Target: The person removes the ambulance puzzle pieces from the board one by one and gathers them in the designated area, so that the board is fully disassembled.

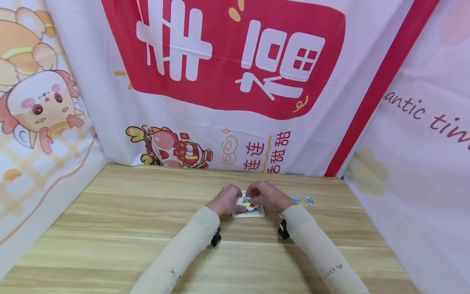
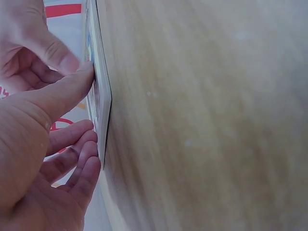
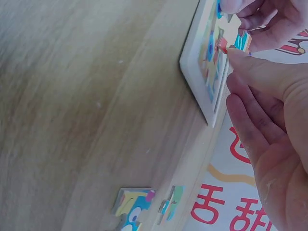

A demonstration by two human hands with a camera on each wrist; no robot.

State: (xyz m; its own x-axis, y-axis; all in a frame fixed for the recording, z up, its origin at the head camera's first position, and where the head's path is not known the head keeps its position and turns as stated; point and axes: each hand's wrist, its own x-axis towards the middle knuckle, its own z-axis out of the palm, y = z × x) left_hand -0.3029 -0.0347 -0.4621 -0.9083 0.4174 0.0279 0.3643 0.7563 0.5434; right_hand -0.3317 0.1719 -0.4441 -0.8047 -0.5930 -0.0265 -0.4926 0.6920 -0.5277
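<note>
Puzzle board (image 1: 248,216), touched along its left side by the relaxed left hand (image 1: 226,200), should be steadied while pieces (image 3: 137,204) are seated squarely by the half-curled right hand (image 1: 269,195), its hold unclear.

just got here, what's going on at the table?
A person is working on a puzzle in a white tray. The left hand touches its left side; the right hand is at it from the right, though whether it pinches a piece isn't clear. Loose pieces lie on the table to the right.
</note>
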